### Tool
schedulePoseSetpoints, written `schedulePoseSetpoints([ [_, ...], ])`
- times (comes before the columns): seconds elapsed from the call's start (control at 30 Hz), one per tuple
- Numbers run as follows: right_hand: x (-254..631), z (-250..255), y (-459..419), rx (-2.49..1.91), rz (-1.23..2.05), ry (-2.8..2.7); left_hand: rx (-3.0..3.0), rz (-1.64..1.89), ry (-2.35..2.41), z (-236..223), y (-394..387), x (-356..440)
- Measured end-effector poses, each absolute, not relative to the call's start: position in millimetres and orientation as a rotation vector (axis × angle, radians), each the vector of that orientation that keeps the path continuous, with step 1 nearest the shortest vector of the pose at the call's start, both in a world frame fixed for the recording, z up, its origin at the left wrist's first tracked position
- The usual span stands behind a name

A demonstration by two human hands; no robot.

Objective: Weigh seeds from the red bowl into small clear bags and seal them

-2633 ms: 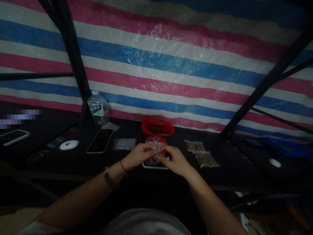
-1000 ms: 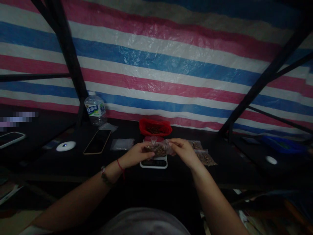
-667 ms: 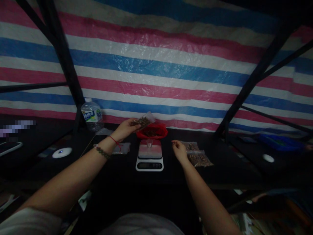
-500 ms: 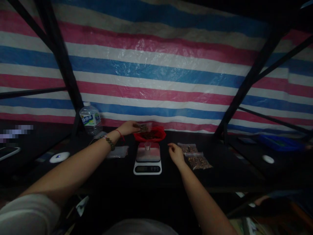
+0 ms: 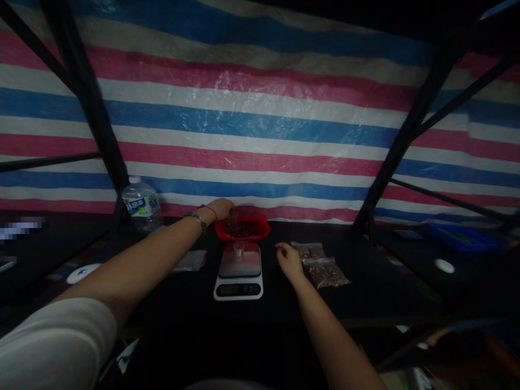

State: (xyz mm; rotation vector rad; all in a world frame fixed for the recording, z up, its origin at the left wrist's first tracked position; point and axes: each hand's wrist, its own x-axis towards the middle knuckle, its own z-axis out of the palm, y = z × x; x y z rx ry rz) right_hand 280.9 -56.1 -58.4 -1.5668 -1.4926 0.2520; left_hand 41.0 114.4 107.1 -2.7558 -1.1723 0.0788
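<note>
My left hand (image 5: 221, 208) reaches far forward to the left rim of a red container (image 5: 255, 232) full of brown bits. Its fingers are curled downward over a small clear plastic bag (image 5: 232, 221) of the same brown stuff, which shows only faintly in the dim light. My right hand (image 5: 288, 261) rests on the black table, loosely curled with nothing in it, just left of two filled clear bags (image 5: 323, 269). Between my hands stands a white kitchen scale (image 5: 239, 273) with a small clear cup (image 5: 239, 248) on its platform.
A water bottle (image 5: 140, 205) stands at the back left. Empty clear bags (image 5: 189, 261) and a white round device (image 5: 83, 272) lie left of the scale. Black metal struts (image 5: 400, 149) slant up on both sides before a striped tarpaulin. A blue object (image 5: 467, 238) lies far right.
Both hands held the filled bag over the scale. My left hand then carried it up and back to the red container. My right hand let go and dropped to the table beside the filled bags.
</note>
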Motion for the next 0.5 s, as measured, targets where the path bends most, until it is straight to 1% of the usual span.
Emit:
schedulePoseSetpoints([
  [0.5,280.5,-56.5,-58.3,-1.571,0.275,-1.495,-2.764,-0.006,-1.210,103.7,120.3,39.3],
])
